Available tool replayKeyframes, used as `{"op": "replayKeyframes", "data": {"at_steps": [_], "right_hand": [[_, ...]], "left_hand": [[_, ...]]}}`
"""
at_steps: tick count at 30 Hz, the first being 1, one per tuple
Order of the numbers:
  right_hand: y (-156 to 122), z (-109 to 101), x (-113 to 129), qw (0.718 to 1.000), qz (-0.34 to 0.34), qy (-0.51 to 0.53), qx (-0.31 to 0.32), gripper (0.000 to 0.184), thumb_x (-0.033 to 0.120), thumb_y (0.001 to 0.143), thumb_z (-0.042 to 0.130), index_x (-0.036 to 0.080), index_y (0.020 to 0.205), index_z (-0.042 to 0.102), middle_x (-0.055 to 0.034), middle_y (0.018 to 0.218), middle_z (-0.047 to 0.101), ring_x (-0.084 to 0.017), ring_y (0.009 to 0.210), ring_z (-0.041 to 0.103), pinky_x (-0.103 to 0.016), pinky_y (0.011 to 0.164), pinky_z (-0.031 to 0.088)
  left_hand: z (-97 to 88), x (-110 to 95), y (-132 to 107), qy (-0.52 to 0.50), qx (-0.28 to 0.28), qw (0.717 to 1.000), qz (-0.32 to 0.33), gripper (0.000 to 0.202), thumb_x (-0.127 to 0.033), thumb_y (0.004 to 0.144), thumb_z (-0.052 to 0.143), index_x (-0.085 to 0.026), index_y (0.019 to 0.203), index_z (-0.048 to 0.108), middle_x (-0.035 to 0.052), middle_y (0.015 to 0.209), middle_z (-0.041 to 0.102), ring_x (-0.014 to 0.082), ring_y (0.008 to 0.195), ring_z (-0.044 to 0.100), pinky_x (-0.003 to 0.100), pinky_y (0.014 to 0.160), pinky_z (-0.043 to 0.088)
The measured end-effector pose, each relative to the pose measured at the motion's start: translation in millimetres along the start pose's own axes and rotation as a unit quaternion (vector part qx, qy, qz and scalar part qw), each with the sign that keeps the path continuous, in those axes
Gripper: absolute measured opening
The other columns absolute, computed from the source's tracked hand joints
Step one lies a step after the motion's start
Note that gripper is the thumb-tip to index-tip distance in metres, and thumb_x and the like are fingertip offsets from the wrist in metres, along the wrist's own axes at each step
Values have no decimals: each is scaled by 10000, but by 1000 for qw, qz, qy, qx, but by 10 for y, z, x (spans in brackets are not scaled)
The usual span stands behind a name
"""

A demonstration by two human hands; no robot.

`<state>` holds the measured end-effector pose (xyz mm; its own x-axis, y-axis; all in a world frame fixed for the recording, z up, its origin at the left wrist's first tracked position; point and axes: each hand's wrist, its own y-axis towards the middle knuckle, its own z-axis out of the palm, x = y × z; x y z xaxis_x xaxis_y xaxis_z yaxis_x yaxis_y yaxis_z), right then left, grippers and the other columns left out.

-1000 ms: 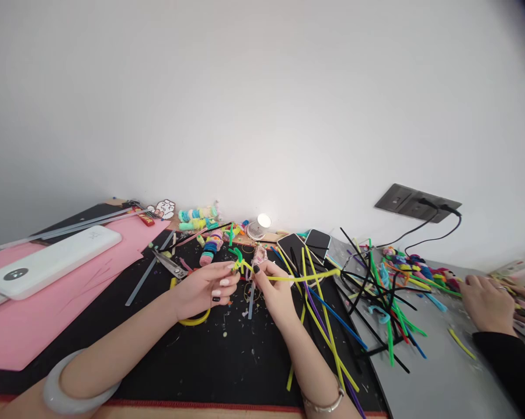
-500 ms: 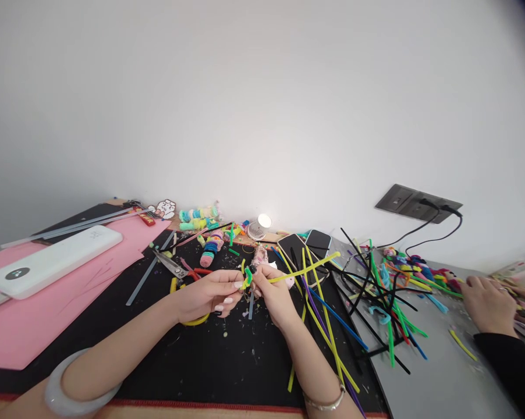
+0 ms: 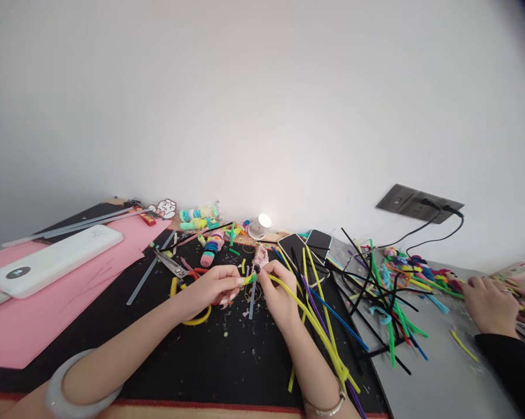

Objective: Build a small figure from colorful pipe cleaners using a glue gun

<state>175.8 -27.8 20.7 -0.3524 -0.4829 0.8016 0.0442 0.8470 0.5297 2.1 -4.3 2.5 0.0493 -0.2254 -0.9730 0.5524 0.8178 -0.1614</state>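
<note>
My left hand (image 3: 210,289) and my right hand (image 3: 277,290) meet over the black mat (image 3: 201,355), both pinched on a yellow pipe cleaner (image 3: 308,317) with a small green bit at its pinched end. The long yellow tail curves down to the right past my right wrist. My left wrist wears a pale bangle (image 3: 70,390); my right wrist wears a thin bracelet (image 3: 327,404). Scissors (image 3: 171,265) and a yellow ring (image 3: 197,319) lie just left of my left hand.
Loose pipe cleaners in several colours (image 3: 367,291) are strewn to the right, over two phones (image 3: 308,244). A white power bank (image 3: 53,260) lies on pink paper (image 3: 22,314) at left. Another person's hands (image 3: 492,302) work at far right. A wall socket (image 3: 419,203) holds plugged cables.
The yellow pipe cleaner's free tail has swung from pointing up to the right down toward my right wrist. My hands have stayed together, shifting slightly lower.
</note>
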Motion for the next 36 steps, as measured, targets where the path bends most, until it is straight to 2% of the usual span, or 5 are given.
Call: {"op": "replayKeyframes", "data": {"at_steps": [11, 14, 19, 25, 36], "right_hand": [[-18, 6, -3, 994, -77, -68, 28, 199, 319, 794, 669, 347, 603, 619, -32, 566, 578, -170, 504, 538, -327, 456, 357], [-50, 36, -40, 991, -81, -95, 43, 184, 309, 822, 650, 301, 641, 616, -15, 572, 561, -163, 509, 512, -311, 500, 359], [-83, 64, -121, 984, -99, -133, 70, 181, 260, 879, 574, 221, 703, 579, 2, 620, 555, -132, 536, 467, -273, 550, 356], [-88, 77, -117, 980, -122, -141, 72, 155, 227, 880, 554, 196, 730, 578, 15, 615, 521, -114, 531, 453, -237, 527, 353], [-68, 91, -84, 979, -152, -124, 53, 135, 174, 875, 528, 187, 747, 571, -2, 653, 579, -120, 576, 526, -221, 562, 408]], "left_hand": [[13, 23, -24, 227, -130, 958, 113, 253, -383, 850, 537, -213, 681, 458, -58, 522, 517, 109, 440, 442, 230, 468, 309], [2, 13, -17, 193, -150, 962, 125, 271, -403, 855, 540, -212, 681, 458, -55, 536, 525, 108, 445, 456, 232, 477, 329], [-5, -21, 13, 19, -127, 985, 112, 325, -462, 810, 605, -190, 680, 484, -53, 581, 514, 87, 467, 444, 230, 499, 352], [27, -56, 8, -129, -109, 982, 91, 342, -425, 744, 698, -173, 667, 479, -62, 577, 491, 54, 476, 389, 198, 499, 340], [-23, 49, 43, 8, -142, 984, 104, 314, -462, 812, 627, -168, 723, 564, -19, 653, 579, 87, 523, 468, 219, 524, 367]]}}
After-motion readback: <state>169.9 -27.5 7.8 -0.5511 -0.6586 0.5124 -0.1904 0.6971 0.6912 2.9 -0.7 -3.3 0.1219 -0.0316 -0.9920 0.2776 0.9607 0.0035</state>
